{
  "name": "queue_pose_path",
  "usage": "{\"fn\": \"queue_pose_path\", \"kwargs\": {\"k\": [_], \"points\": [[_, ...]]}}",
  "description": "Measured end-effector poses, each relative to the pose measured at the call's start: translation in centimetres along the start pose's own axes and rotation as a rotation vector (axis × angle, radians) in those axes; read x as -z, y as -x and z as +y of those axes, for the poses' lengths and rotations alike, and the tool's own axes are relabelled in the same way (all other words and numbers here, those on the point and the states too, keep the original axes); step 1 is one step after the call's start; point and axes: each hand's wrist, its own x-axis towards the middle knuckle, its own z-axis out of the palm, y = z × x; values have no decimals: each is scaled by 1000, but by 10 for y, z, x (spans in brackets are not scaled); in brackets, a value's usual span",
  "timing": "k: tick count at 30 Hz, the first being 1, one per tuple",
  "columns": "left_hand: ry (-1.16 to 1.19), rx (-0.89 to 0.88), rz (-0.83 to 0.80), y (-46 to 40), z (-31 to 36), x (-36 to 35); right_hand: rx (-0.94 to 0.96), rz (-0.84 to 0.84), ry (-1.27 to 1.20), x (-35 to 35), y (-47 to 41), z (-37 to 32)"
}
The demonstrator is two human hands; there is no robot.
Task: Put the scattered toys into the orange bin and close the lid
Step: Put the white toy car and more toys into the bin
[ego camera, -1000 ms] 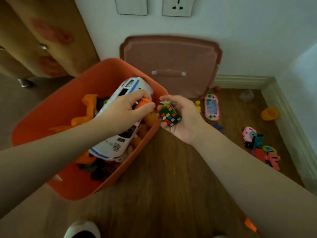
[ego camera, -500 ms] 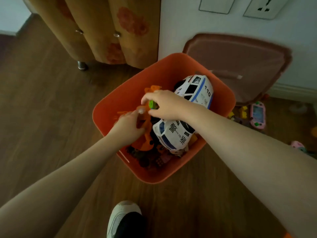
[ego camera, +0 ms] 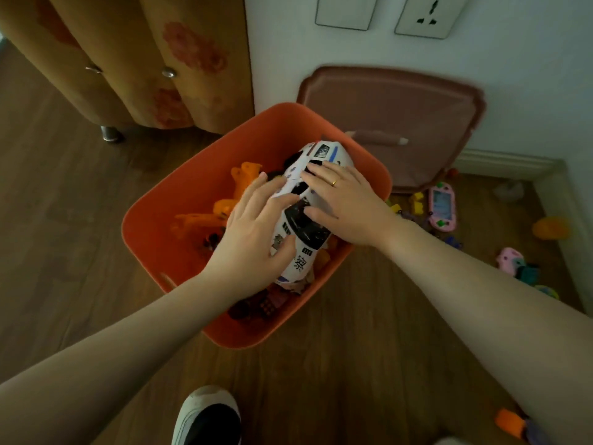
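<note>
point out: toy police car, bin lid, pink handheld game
toy police car [ego camera: 300, 242]: head view, windshield and hood between the hands.
bin lid [ego camera: 385, 104]: head view, flat panel.
pink handheld game [ego camera: 442, 205]: head view, screen.

Wooden floor [ego camera: 80, 220], floral cabinet [ego camera: 154, 59] at upper left on a metal leg [ego camera: 110, 133], two wall sockets [ego camera: 426, 16] above, white skirting board [ego camera: 500, 162], black-and-white shoe [ego camera: 208, 415] at bottom edge

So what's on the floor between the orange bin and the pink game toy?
Head view: small yellow blocks lie between the bin and the pink game.
</note>
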Motion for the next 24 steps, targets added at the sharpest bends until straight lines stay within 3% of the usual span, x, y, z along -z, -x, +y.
{"fn": "queue_pose_path", "kwargs": {"k": [5, 11, 16, 20, 24], "points": [[-31, -208, -108, -24, 50, -40, -65, 141, 95, 3, 64, 57], [-134, -375, -304, -55, 102, -110, -397, 47, 78, -15, 146, 131], [-499, -573, -520, -95, 116, -173, -677, -131, -82, -44, 181, 192], [-628, -184, -656, -129, 98, -210, -706, -238, -231, -68, 170, 224], [-684, -31, -689, -153, 68, -230, -597, -198, -295, -91, 141, 232]]}}
